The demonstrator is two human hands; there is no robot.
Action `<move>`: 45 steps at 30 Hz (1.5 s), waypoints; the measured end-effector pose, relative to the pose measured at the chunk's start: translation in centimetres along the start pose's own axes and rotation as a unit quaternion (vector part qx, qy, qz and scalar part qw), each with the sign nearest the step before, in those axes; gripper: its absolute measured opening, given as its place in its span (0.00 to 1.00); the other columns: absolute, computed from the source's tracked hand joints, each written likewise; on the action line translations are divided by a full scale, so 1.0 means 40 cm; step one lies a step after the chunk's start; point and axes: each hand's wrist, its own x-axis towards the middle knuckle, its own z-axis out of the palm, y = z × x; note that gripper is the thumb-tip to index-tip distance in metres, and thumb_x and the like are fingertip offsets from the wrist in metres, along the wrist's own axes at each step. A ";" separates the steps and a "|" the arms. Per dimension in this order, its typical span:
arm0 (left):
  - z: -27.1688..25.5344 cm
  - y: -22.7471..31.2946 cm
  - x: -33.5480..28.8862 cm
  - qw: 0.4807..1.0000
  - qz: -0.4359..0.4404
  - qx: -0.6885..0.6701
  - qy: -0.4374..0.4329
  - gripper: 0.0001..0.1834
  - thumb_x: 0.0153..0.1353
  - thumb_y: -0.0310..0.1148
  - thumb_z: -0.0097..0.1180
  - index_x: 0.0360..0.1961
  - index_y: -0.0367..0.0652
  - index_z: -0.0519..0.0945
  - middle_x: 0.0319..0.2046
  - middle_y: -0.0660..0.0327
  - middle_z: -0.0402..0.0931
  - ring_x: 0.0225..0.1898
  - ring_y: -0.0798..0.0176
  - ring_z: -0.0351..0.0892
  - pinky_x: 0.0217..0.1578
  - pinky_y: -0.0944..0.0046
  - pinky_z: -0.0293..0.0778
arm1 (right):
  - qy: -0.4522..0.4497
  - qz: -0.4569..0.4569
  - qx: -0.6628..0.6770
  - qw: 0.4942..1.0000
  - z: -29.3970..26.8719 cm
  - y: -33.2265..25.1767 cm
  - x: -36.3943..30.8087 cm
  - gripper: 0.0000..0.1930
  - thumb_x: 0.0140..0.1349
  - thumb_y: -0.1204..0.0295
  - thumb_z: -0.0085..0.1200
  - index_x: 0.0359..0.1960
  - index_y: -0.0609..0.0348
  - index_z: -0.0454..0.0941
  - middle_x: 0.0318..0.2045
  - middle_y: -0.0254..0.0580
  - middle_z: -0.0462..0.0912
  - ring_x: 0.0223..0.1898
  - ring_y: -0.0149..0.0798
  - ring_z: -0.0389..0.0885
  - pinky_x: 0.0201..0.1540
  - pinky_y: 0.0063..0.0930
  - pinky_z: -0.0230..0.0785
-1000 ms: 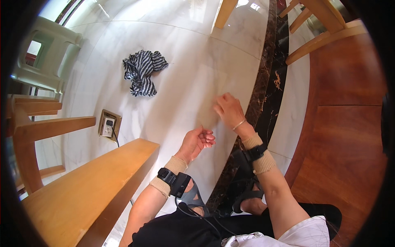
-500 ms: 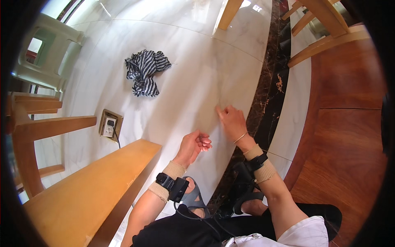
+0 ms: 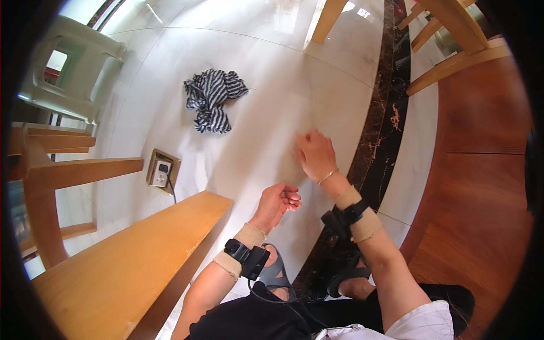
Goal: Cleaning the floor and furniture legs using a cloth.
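Observation:
My left hand (image 3: 276, 205) is held low over the white marble floor (image 3: 266, 113), its fingers curled inward. Whatever lies inside the curl, if anything, is hidden. Farther forward and to the right, my right hand (image 3: 315, 154) hovers over or just touches the floor, back side up. Motion smears its fingertips, and I cannot make out anything between them. A crumpled black-and-white striped cloth (image 3: 213, 101) lies on the floor ahead and to the left, apart from both hands.
A yellow wooden bench (image 3: 141, 255) stands close at left, near a floor socket (image 3: 162, 170) with a plugged-in cord. Beyond are a wooden stool (image 3: 42, 187) and a pale plastic stool (image 3: 73, 68). Dark marble edging (image 3: 374, 147) and a reddish wooden surface (image 3: 481, 170) lie right.
My right hand has moved slightly forward and its pointing finger no longer shows clearly. The left hand stays curled. The whole view has shifted a little, with the striped cloth staying put on the floor.

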 end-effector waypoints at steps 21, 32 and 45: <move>0.007 0.025 -0.007 0.999 0.029 0.008 0.028 0.20 0.69 0.38 0.34 0.35 0.32 0.72 0.24 0.54 0.75 0.25 0.56 0.77 0.26 0.62 0.71 | 0.032 -0.065 -0.047 0.996 0.022 -0.054 0.342 0.40 0.45 0.44 0.59 0.59 0.48 0.65 0.65 0.49 0.54 0.65 0.57 0.52 0.62 0.64 0.43; 0.026 0.095 0.000 0.969 0.197 -0.054 0.143 0.18 0.66 0.41 0.40 0.29 0.36 0.71 0.15 0.60 0.69 0.16 0.63 0.71 0.17 0.67 0.62 | 0.053 -0.189 -0.001 0.981 0.073 -0.027 -0.304 0.26 0.33 0.64 0.62 0.39 0.54 0.73 0.48 0.49 0.69 0.47 0.54 0.69 0.44 0.46 0.69; 0.064 0.059 -0.003 0.979 0.155 -0.019 0.134 0.17 0.67 0.40 0.39 0.28 0.38 0.71 0.16 0.61 0.67 0.17 0.63 0.69 0.19 0.66 0.61 | 0.181 -0.012 0.010 0.983 -0.111 0.517 0.129 0.30 0.42 0.58 0.60 0.51 0.53 0.73 0.53 0.51 0.71 0.54 0.54 0.67 0.58 0.45 0.59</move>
